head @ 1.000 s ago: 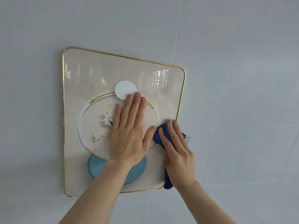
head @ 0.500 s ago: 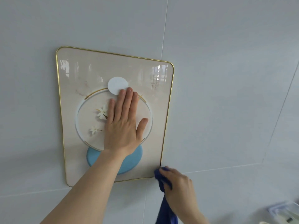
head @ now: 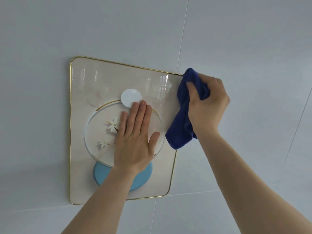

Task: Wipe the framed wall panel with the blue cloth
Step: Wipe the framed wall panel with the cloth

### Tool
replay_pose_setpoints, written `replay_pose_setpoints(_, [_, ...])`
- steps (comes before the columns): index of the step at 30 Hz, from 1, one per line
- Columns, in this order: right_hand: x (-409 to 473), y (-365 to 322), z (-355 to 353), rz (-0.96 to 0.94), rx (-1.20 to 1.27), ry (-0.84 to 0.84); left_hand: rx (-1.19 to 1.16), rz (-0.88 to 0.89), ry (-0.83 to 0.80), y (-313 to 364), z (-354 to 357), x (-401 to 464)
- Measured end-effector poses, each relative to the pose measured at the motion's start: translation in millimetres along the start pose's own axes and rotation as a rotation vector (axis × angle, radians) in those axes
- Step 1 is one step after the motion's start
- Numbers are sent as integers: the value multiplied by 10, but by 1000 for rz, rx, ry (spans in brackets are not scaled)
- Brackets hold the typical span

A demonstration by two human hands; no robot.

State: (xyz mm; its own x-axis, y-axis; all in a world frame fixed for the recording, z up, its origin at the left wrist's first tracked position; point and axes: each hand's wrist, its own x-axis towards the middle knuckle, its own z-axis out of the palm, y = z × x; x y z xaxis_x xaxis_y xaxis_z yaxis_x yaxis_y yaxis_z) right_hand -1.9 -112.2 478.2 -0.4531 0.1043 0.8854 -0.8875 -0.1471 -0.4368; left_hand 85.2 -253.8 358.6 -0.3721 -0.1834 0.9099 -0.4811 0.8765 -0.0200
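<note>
The framed wall panel (head: 84,174) hangs on the wall: cream surface, thin gold rim, a white disc, a ring with small white flowers and a light blue disc low down. My left hand (head: 135,139) lies flat on the panel's middle, fingers together and pointing up, thumb spread. My right hand (head: 208,105) grips the dark blue cloth (head: 182,125) at the panel's top right corner. The cloth is bunched in the fist, and its loose end hangs down over the panel's right edge.
Pale grey wall tiles (head: 244,48) with thin joints surround the panel on all sides. No other objects are in view.
My right hand has carried the cloth from the panel's bottom right corner up along the right edge to the top right corner. My left hand has stayed flat on the panel.
</note>
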Motion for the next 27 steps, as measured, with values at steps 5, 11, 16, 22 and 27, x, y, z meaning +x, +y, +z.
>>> replay_pose_setpoints(5, [-85,277,382,-261,-247,-107,-17,-2,1,4,-3,-2])
replay_pose_setpoints(11, [-340,392,522,-349,-156,-209,29,3,6,6,23,2])
replay_pose_setpoints(16, [-442,532,516,-501,-216,-296,15,2,20,18,36,3])
replay_pose_setpoints(22, [-594,670,487,-580,-275,-313,24,-4,27,20,13,3])
replay_pose_setpoints(27, [-680,760,387,-607,-305,-268,45,-5,12,9,5,2])
